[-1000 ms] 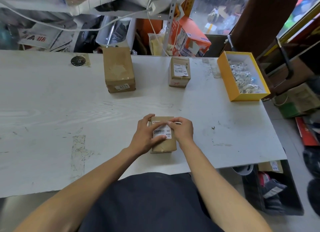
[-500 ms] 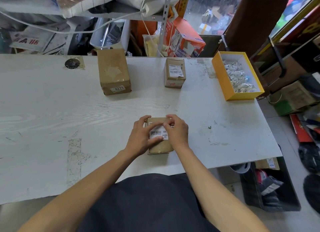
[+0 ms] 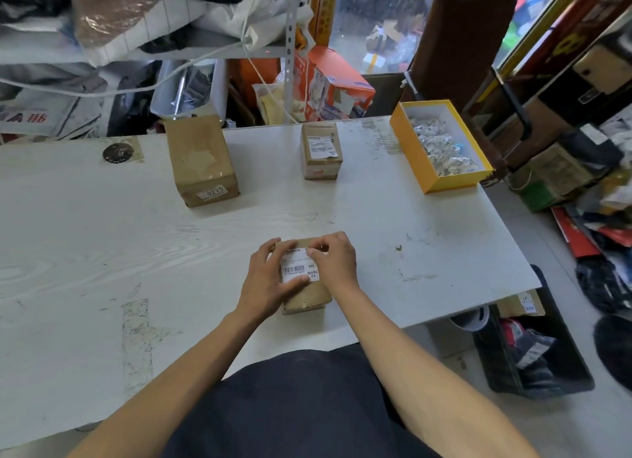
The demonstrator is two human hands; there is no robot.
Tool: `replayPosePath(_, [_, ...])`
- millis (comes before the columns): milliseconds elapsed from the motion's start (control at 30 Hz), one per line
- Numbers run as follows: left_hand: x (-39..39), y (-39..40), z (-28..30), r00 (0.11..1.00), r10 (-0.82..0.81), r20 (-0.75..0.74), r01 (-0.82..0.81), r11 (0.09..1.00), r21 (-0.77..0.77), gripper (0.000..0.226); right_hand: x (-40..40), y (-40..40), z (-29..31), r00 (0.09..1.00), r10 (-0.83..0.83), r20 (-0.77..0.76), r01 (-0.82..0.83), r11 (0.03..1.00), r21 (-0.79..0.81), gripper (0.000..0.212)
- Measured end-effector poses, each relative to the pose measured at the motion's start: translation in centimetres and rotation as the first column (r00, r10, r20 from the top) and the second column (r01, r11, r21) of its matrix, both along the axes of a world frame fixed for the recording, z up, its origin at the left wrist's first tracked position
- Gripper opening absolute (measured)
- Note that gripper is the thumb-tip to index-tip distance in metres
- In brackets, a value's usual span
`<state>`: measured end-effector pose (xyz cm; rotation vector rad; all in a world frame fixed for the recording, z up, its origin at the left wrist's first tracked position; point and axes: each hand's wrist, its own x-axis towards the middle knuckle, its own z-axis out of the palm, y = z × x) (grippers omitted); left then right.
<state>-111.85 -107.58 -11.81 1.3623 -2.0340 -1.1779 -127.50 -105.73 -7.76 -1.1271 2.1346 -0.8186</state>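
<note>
- Holding a small brown box with both hands, a person stands at the near edge of the bench.
- The small brown box lies flat on the bench, close to the near edge and a bit right of the middle.
- A white label with a bar code and letters is on top of the box.
- The left hand lies over the left side of the box. Its fingers curl round the far left edge, and its thumb presses down on the near edge of the label.
- The right hand sits on the right side of the box. Its fingers are bent, and the tips pinch the far right corner of the label.
- A big brown box stands by the far edge of the bench, left of the middle. It has a small tag with numbers on its near side.
- A little box with a paper slip on top stands by the far edge too, to the right of the big one and well apart from it.
- A yellow box with no lid sits at the far right corner of the bench. Shiny wrapped bits lie inside it.
- A dark round disc lies flat near the far edge, left of the big brown box.
</note>
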Motion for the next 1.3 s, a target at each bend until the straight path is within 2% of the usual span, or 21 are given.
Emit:
replayPosePath(300, [0.0, -0.1, -0.4, 1.0, -0.004, -0.001, 0.004, 1.0, -0.019, 0.07, 0.1, 0.1, -0.1, 0.998, 0.037, -0.06, -0.039, 0.999, -0.025, 0.003])
replayPosePath(600, [0.1, -0.1, -0.2, 1.0, -0.017, -0.002, 0.017, 1.0, 0.014, 0.08, 0.0, 0.0, -0.2, 0.999, 0.008, -0.046, -0.009, 1.0, -0.013, 0.003])
replayPosePath(833, [0.9, -0.4, -0.7, 0.997, -0.059, -0.058, 0.065, 0.992, 0.109, 0.092, -0.2, -0.1, -0.4, 0.999, 0.014, -0.035, -0.014, 1.0, -0.014, 0.003])
replayPosePath(1067, [1.1, -0.8, -1.3, 0.993, -0.079, -0.084, 0.091, 0.985, 0.145, 0.094, -0.4, -0.1, -0.3, 0.999, 0.015, -0.031, -0.015, 1.0, -0.008, 0.004])
replayPosePath(1200, [1.3, -0.9, -1.3, 0.988, -0.098, -0.124, 0.118, 0.979, 0.166, 0.098, -0.2, 0.0, -0.6, 0.999, 0.016, -0.034, -0.017, 0.999, -0.03, 0.002])
replayPosePath(1300, [1.3, -0.8, -1.5, 0.987, -0.084, -0.134, 0.1, 0.987, 0.122, 0.098, 0.0, 0.5, -0.9, 0.997, 0.045, -0.058, -0.051, 0.994, -0.098, 0.003])
